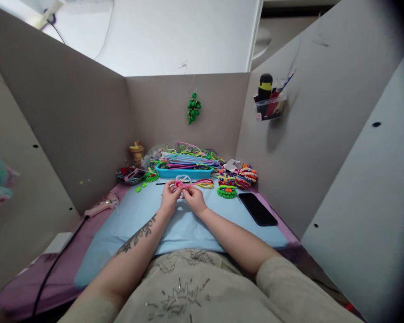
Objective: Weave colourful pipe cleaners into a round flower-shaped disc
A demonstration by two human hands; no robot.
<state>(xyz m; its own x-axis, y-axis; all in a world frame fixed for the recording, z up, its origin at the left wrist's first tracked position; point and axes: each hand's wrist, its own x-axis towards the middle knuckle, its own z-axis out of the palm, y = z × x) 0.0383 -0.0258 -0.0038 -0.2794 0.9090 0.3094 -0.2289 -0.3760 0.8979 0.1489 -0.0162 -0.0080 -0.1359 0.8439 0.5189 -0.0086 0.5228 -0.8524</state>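
Observation:
My left hand and my right hand meet over a light blue mat, fingers pinched together on a bundle of bent pipe cleaners in pink, yellow and white. The bundle lies in front of the fingertips and stretches to the right. Behind it stands a blue tray heaped with many coloured pipe cleaners. Both forearms reach forward from my lap, the left one tattooed.
A black phone lies right of the mat. Finished coloured pieces sit by the tray's right end. A glue gun with a black cord lies left. Grey cardboard walls enclose the desk; a green ornament hangs at the back.

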